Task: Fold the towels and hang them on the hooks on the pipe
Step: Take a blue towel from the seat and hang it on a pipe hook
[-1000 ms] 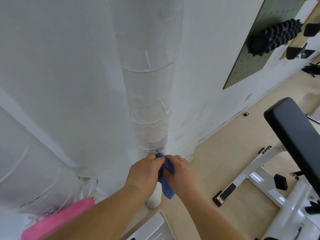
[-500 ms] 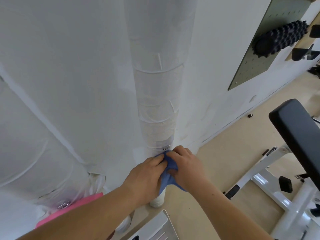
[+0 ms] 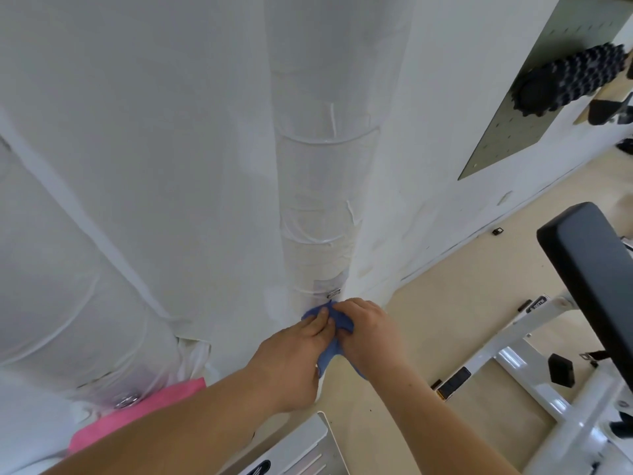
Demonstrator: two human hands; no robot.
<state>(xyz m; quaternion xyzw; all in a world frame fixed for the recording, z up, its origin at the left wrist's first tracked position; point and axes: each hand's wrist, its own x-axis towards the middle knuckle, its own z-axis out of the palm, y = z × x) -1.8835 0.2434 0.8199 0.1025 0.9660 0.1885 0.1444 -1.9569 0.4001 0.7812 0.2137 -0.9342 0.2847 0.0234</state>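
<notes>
A small blue towel (image 3: 331,349) is pressed against the white wrapped vertical pipe (image 3: 317,186), just under a small metal hook (image 3: 333,293). My left hand (image 3: 291,351) and my right hand (image 3: 368,330) both pinch the towel's upper part, and its lower end hangs down between them. A pink towel (image 3: 137,414) hangs at the lower left below a second metal hook (image 3: 127,400) on another wrapped pipe (image 3: 61,303). My left forearm covers part of the pink towel.
A weight bench with a black pad (image 3: 592,282) and white frame (image 3: 534,365) stands at the right. A pegboard (image 3: 534,97) on the wall carries a black foam roller (image 3: 568,84). White equipment (image 3: 294,450) sits at the bottom centre on the beige floor.
Both hands stay on the blue towel at the hook. My left fingers have spread flatter over its top edge, and the towel is bunched up closer to the pipe.
</notes>
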